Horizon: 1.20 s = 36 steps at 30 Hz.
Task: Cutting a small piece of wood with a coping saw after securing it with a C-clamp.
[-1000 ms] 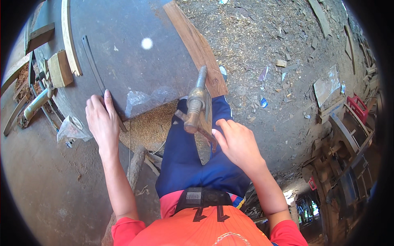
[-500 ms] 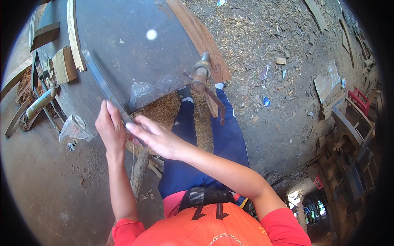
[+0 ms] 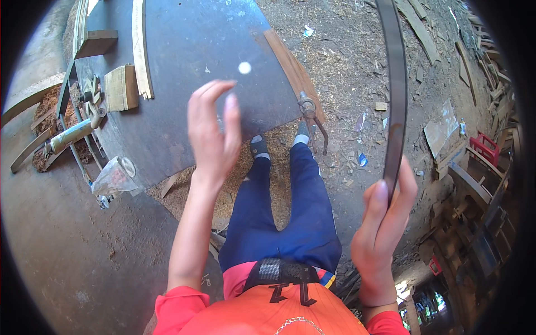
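My right hand (image 3: 385,223) grips the lower end of a long, narrow, flat dark strip (image 3: 395,95) between thumb and fingers. The strip stands up and away on the right, its far end cut off by the picture's top edge. Whether it is a blade or a plain metal bar I cannot tell. My left hand (image 3: 212,128) is raised over the near part of the dark tabletop (image 3: 184,50), thumb and fingers apart and holding nothing. A rusty clamp (image 3: 310,111) with a bent handle sits at the table's near right corner, by a brown board (image 3: 293,67) along the edge.
On the table's left lie a pale wooden strip (image 3: 139,50) and a wood block (image 3: 121,89). A metal cylinder tool (image 3: 70,137) and a plastic bag (image 3: 117,177) are at its left side. Wood scraps litter the ground (image 3: 346,61); a red stool (image 3: 483,148) stands far right.
The strip has swung from the left, where both hands were on it, to the right. My left hand has let go and opened; my right hand has carried the strip across.
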Each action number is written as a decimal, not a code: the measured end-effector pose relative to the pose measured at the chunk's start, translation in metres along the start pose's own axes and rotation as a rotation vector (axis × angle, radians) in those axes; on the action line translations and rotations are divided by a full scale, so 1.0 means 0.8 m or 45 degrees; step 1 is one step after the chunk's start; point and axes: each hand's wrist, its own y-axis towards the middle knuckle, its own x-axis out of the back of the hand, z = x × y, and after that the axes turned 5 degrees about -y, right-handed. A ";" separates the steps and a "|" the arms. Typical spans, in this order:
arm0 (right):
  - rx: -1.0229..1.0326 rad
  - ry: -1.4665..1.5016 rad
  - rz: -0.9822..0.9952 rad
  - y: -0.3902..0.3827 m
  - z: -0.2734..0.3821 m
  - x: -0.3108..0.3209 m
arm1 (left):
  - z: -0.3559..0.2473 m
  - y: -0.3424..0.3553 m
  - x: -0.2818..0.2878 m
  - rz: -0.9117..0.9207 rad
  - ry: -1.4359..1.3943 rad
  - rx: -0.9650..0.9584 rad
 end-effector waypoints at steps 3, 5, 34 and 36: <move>0.029 -0.675 -0.139 0.019 -0.036 0.001 | 0.004 0.033 -0.059 0.085 -0.020 -0.104; 0.287 -0.723 -0.041 0.015 -0.069 -0.007 | 0.004 0.039 -0.085 0.155 -0.033 -0.217; -0.028 -0.738 0.316 0.050 -0.030 -0.042 | 0.008 0.018 -0.128 0.172 0.107 -0.216; 0.152 -0.752 0.191 0.084 -0.046 -0.069 | 0.010 0.017 -0.130 0.176 0.109 -0.223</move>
